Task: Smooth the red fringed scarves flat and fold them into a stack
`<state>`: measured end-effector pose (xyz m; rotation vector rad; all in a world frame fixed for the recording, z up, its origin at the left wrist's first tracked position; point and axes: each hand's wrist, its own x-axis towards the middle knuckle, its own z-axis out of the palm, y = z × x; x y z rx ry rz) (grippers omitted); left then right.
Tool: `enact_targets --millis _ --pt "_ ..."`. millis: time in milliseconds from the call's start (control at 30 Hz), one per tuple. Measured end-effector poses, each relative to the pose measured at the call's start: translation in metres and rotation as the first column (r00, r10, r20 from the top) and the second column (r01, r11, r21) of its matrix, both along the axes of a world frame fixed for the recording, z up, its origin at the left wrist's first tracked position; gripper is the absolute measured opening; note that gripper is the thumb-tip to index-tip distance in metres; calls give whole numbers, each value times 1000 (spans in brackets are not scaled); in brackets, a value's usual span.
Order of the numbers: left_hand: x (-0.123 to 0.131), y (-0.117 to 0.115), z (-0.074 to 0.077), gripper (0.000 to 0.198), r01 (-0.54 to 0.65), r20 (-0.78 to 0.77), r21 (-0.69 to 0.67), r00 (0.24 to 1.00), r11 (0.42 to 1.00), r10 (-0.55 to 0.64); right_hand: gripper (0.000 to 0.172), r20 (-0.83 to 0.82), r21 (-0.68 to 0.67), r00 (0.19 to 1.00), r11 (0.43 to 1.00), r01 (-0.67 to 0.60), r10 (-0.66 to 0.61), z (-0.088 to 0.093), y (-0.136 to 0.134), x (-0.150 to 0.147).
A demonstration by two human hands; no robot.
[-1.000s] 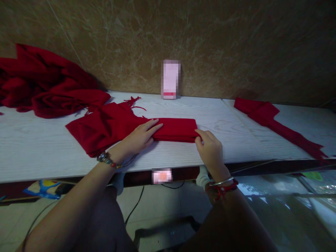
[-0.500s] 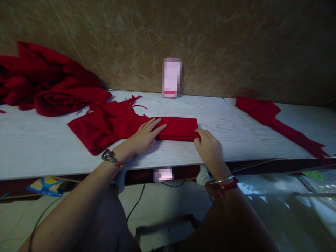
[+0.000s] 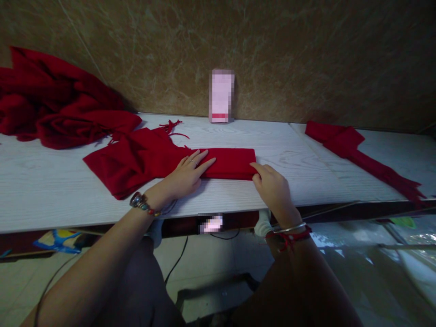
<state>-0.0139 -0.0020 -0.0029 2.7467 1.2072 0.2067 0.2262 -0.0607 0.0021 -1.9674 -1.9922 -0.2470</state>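
The left hand [image 3: 186,177], fingers spread, lies flat across a long red fringed cloth [image 3: 235,164] on a white wood-grain table [image 3: 293,154]. The right hand [image 3: 272,184] has its thumb and index finger at the cloth's right end; whether they pinch it is unclear. Right of the left hand, the cloth forms a flat, layered rectangle; left of it, it spreads wider and creased. A large crumpled red cloth heap [image 3: 68,97] sits at far left, and a narrow red cloth strip [image 3: 357,154] lies at right. 1 blurred pink upright object [image 3: 221,93] stands by the brown marbled wall [image 3: 153,54].
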Motion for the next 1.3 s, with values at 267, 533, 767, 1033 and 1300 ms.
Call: enact_targets --millis 267,533,767,1033,1300 --pt "-1 0 -1 68 -10 -9 20 1000 1000 10 44 -47 -8 998 999 -45 45 0 -1 5" --pt "-3 1 -1 67 15 -4 19 1000 1000 -15 48 -29 -24 999 999 -28 27 -1 -1 4" --pt "-2 0 0 67 3 -2 18 1000 1000 -3 47 67 -107 997 994 -37 44 6 -4 2" --pt "0 -2 5 69 -10 -28 -18 1000 1000 9 56 77 -84 992 992 -92 99 1 -7 4" --pt "-1 0 0 69 -17 -16 10 1000 1000 18 57 52 -62 994 993 -97 100 -2 -6 6"
